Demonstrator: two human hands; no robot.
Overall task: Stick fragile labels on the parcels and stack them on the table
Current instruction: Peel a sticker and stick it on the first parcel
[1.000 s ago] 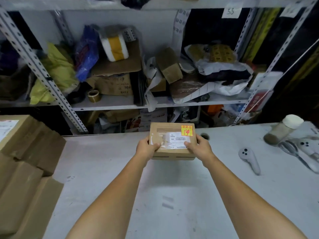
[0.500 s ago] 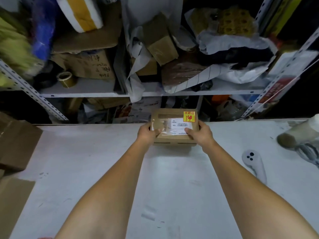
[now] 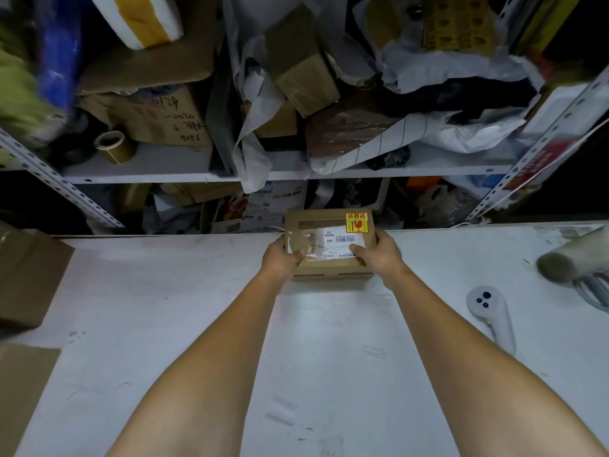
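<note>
Item: parcel (image 3: 329, 263), fragile label (image 3: 356, 222) stuck on its far right corner, at the far edge of the desk (image 3: 197, 308). My left hand (image 3: 280, 258) and right hand (image 3: 384, 255) grip its ends. Step: stacking. Next, I judge: set it flat, let go.

The small brown cardboard parcel (image 3: 329, 263) carries two labels on its top face. The yellow-and-red rectangular fragile sticker (image 3: 356, 222), at the far right corner, shows the characters 易碎品 above a red broken-glass symbol; its smaller side print is illegible. The white paper shipping label (image 3: 336, 240) beside it reads "MX", "MXKC", "03" and "25/42", plus a barcode whose digits are too small to read. The large brown cardboard box (image 3: 155, 117) on the shelf bears black handwriting including "0020"; the remaining characters are unclear.
</note>
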